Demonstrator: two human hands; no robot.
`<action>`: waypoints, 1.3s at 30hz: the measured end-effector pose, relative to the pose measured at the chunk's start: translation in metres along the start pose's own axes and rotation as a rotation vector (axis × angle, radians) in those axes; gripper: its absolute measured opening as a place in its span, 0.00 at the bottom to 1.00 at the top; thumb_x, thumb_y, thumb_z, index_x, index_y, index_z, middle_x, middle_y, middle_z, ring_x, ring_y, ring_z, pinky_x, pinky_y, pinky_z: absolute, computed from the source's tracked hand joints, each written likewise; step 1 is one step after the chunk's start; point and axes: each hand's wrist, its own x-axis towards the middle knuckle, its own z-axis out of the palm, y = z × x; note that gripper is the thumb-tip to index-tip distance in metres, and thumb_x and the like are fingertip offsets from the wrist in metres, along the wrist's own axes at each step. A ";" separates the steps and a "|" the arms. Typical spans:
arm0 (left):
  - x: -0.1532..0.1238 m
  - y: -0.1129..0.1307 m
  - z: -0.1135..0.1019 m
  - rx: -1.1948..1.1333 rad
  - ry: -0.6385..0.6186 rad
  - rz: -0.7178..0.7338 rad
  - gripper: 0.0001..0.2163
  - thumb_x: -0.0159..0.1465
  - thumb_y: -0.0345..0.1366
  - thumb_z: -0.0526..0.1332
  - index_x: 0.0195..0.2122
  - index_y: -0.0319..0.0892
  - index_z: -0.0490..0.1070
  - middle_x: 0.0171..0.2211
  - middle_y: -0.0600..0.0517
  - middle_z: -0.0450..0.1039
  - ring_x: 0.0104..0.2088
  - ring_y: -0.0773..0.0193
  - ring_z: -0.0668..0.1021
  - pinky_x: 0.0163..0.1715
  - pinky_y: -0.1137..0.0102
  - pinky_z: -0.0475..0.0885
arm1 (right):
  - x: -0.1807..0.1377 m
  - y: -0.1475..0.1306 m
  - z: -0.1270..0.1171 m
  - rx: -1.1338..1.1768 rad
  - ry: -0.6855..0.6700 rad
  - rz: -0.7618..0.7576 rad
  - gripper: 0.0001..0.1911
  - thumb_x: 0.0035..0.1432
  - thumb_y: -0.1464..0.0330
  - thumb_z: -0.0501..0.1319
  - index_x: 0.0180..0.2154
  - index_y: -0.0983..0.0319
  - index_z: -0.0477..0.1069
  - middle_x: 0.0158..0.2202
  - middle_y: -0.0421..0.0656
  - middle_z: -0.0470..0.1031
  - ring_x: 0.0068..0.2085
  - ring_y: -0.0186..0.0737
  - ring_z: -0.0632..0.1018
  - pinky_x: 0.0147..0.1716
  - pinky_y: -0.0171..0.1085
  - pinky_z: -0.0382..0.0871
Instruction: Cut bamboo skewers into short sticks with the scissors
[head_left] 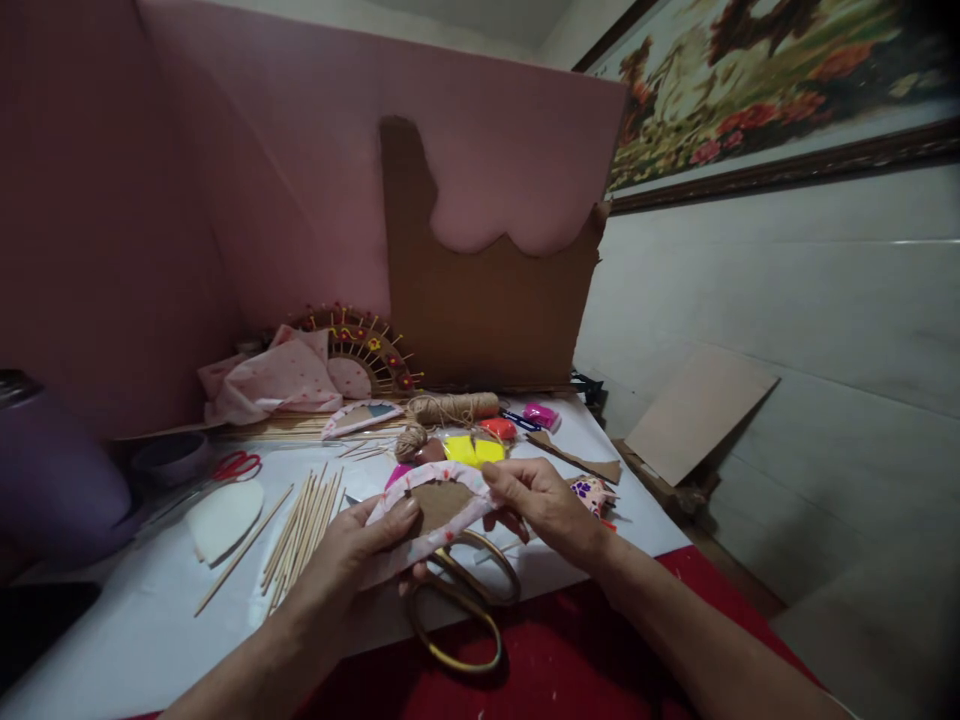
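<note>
Between my two hands is a half-round piece of cardboard (440,507), its edge wrapped in white cloth with red spots. My left hand (379,535) grips its left side, thumb on top and fingers underneath. At the upper right edge, my right hand (531,500) pinches the folded cloth rim between thumb and fingers. Below the piece lie large scissors (480,610) with brass-coloured handles; their blades are mostly hidden. A similar cloth-edged half-round piece (364,418) rests further back on the table.
Wooden sticks (300,535), a white rounded piece (225,520) and red-handled scissors (238,465) lie at left. Behind are a twine roll (454,407), yellow packets (474,450), spotted cloth (270,375) and a decorated fan shape (375,345). A purple flask (56,480) stands far left.
</note>
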 end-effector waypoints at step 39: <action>-0.006 -0.002 -0.001 -0.055 0.017 0.231 0.16 0.54 0.47 0.62 0.26 0.37 0.68 0.21 0.46 0.75 0.23 0.59 0.79 0.19 0.71 0.70 | -0.003 -0.003 0.003 0.272 0.178 0.095 0.16 0.54 0.59 0.62 0.23 0.63 0.64 0.14 0.36 0.68 0.11 0.23 0.56 0.10 0.26 0.43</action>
